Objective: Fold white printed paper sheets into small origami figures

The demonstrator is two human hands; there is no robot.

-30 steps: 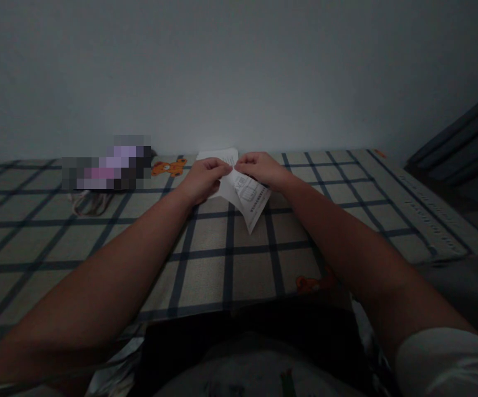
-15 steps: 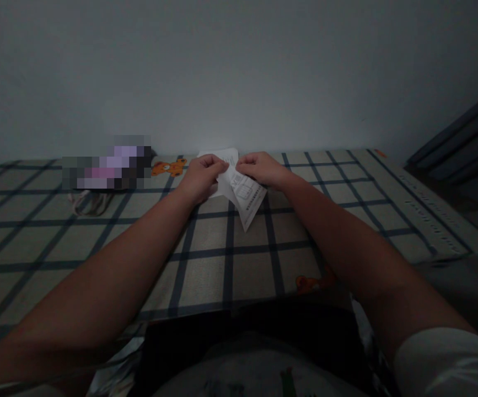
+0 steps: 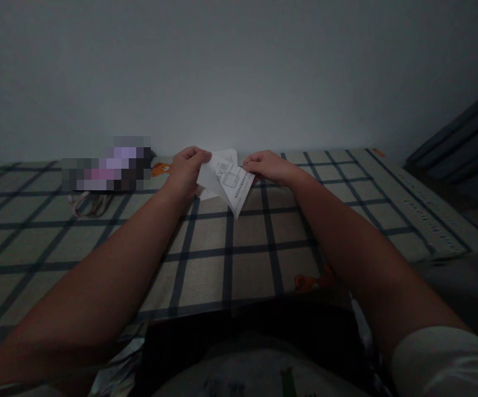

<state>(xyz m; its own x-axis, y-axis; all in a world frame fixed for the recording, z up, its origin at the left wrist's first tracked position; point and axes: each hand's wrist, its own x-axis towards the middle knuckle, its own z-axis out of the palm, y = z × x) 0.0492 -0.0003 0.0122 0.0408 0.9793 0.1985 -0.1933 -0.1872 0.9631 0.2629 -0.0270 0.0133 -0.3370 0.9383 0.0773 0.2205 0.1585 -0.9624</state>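
Observation:
Between my two hands is a white printed paper sheet point(image 3: 231, 184), folded on a slant so that one corner points down toward me. My left hand point(image 3: 189, 165) pinches its upper left edge between thumb and fingers. At the right edge, my right hand point(image 3: 267, 166) pinches the same sheet. Black print and a small box-like drawing show on the front flap. Behind it lies more white paper point(image 3: 229, 154) near the wall; whether it is part of the same sheet I cannot tell.
A checked cloth point(image 3: 205, 275) with bear pictures covers the table. At the left lies a blurred purple and pink item point(image 3: 117, 165) with a looped strap point(image 3: 92, 204). A pale wall point(image 3: 239, 71) rises behind, and dark folded fabric point(image 3: 466, 143) hangs at the right.
My hands have moved apart, the left one shifting left and slightly up. The folded paper has moved left and is stretched wider, showing more of its printed face.

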